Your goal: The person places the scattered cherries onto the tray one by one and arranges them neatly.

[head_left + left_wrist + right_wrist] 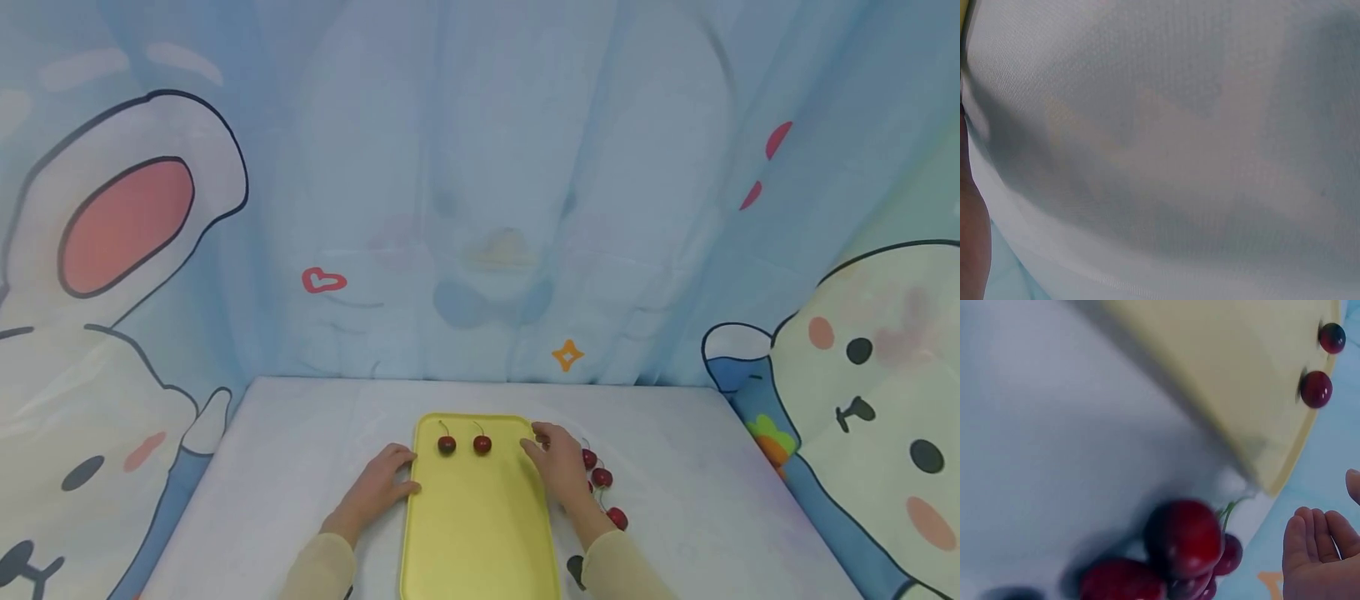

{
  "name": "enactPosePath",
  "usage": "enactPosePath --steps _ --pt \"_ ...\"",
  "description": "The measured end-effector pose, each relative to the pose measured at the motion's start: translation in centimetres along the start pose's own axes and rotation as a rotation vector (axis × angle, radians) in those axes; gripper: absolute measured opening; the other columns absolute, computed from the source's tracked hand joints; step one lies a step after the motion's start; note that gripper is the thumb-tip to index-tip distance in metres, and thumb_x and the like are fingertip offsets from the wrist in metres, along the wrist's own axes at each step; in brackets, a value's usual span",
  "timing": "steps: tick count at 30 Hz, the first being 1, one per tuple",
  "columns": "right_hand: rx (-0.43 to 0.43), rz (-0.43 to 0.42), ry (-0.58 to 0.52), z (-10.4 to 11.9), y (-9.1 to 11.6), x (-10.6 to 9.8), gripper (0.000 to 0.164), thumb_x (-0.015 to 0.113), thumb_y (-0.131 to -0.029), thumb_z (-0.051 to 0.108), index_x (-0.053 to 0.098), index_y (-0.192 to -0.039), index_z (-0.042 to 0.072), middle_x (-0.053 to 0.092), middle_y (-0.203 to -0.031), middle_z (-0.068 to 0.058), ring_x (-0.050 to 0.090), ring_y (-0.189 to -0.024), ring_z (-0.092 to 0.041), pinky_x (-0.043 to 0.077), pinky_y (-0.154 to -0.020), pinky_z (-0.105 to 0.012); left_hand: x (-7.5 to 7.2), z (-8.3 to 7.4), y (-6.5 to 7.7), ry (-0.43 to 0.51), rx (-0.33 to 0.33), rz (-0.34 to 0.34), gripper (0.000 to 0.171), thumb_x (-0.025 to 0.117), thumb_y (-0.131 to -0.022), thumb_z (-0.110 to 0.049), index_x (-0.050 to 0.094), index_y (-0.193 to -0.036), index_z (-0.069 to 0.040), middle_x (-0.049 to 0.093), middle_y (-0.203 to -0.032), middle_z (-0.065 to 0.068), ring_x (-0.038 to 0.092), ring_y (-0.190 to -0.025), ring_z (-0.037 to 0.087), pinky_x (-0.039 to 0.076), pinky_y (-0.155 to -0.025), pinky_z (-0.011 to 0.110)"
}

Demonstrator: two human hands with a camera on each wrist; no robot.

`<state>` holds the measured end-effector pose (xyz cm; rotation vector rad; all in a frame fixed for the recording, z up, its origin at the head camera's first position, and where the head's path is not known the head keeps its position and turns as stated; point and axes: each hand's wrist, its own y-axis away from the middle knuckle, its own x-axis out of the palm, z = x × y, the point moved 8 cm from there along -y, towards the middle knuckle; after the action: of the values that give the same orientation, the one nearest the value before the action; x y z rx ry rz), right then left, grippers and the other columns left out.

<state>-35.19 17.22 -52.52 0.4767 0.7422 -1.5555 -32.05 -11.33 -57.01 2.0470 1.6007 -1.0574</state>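
Note:
A yellow tray (480, 508) lies lengthwise on the white-covered table, with two dark red cherries (482, 444) on stems near its far edge. My left hand (382, 482) touches the tray's left rim with fingertips and thumb set apart. Over the upper right rim, my right hand (561, 467) has its thumb and fingers apart and nothing visible between them. Beside it, to the right of the tray, several loose cherries (602, 477) lie on the cloth, partly hidden by that hand. The right wrist view shows these cherries (1185, 537) close up, with green stems.
White cloth (697, 467) covers the table on both sides of the tray. A blue curtain (487, 167) with cartoon animals hangs behind the table's far edge and along the sides. The left wrist view shows mostly blurred pale cloth (1179, 156).

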Motion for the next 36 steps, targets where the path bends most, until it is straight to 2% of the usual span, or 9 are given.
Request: enactPosePath --steps 5,12,18,25,28,30,33,36 --pt "0.055 0.006 0.046 -2.5 0.8 -2.2 0.043 0.069 -0.09 0.018 0.059 -0.126 -0.005 0.062 -0.12 -0.021 0.061 -0.107 -0.035 0.054 -0.092 -0.048 0.0 0.1 0.0 0.003 -0.012 0.007 0.044 0.076 -0.085 -0.018 0.061 -0.122 0.001 0.056 -0.118 0.007 0.057 -0.111 0.026 0.048 -0.1 0.045" --pt "0.18 0.001 0.131 -6.3 2.1 -4.9 0.051 0.067 -0.092 0.023 0.053 -0.133 -0.004 0.059 -0.124 -0.024 0.057 -0.114 -0.038 0.05 -0.097 -0.053 0.1 0.2 -0.1 0.005 -0.006 0.011 0.044 0.076 -0.085 -0.018 0.061 -0.122 0.002 0.056 -0.119 0.008 0.056 -0.111 0.026 0.048 -0.101 0.045" --pt "0.237 -0.032 0.201 -8.7 3.0 -6.9 0.052 0.068 -0.092 0.023 0.051 -0.133 -0.006 0.057 -0.125 -0.028 0.055 -0.116 -0.042 0.054 -0.091 -0.052 0.0 0.0 0.0 0.013 -0.001 0.005 0.044 0.076 -0.086 -0.017 0.061 -0.122 0.002 0.056 -0.119 0.009 0.056 -0.112 0.026 0.047 -0.101 0.046" --pt "0.361 0.046 0.207 -11.8 3.4 -6.9 0.058 0.064 -0.094 0.029 0.048 -0.134 -0.009 0.053 -0.128 -0.032 0.048 -0.121 -0.046 0.047 -0.098 -0.057 0.0 -0.1 0.0 0.006 0.015 0.003 0.044 0.076 -0.085 -0.017 0.061 -0.121 0.003 0.056 -0.118 0.008 0.057 -0.111 0.026 0.048 -0.1 0.046" --pt "0.367 0.059 0.209 -12.1 3.5 -6.7 0.057 0.065 -0.094 0.029 0.049 -0.131 -0.011 0.055 -0.124 -0.032 0.051 -0.117 -0.046 0.049 -0.097 -0.056 -0.1 -0.2 0.1 0.006 0.043 -0.016 0.044 0.076 -0.085 -0.016 0.061 -0.12 0.004 0.056 -0.117 0.009 0.057 -0.11 0.027 0.048 -0.099 0.046" --pt "0.369 0.063 0.209 -12.1 3.6 -6.6 0.056 0.065 -0.093 0.029 0.05 -0.13 -0.011 0.056 -0.122 -0.032 0.052 -0.115 -0.045 0.049 -0.096 -0.055 -0.2 -0.5 0.1 -0.018 0.093 -0.04 0.043 0.076 -0.085 -0.018 0.061 -0.118 0.006 0.057 -0.114 0.01 0.058 -0.106 0.027 0.05 -0.096 0.045" --pt "0.37 0.065 0.208 -11.9 3.5 -6.5 0.055 0.065 -0.093 0.028 0.051 -0.129 -0.011 0.057 -0.122 -0.032 0.053 -0.115 -0.045 0.05 -0.096 -0.055 -0.4 -0.7 0.2 -0.023 0.133 -0.061 0.043 0.076 -0.085 -0.016 0.061 -0.117 0.008 0.057 -0.112 0.011 0.058 -0.104 0.028 0.051 -0.093 0.045" --pt "0.367 0.064 0.215 -11.7 3.4 -6.3 0.052 0.065 -0.093 0.025 0.051 -0.129 -0.01 0.057 -0.122 -0.031 0.053 -0.116 -0.045 0.049 -0.096 -0.055 -0.3 -0.5 0.2 -0.014 0.103 -0.041 0.043 0.076 -0.084 -0.015 0.061 -0.119 0.006 0.057 -0.114 0.011 0.058 -0.106 0.028 0.05 -0.095 0.045"
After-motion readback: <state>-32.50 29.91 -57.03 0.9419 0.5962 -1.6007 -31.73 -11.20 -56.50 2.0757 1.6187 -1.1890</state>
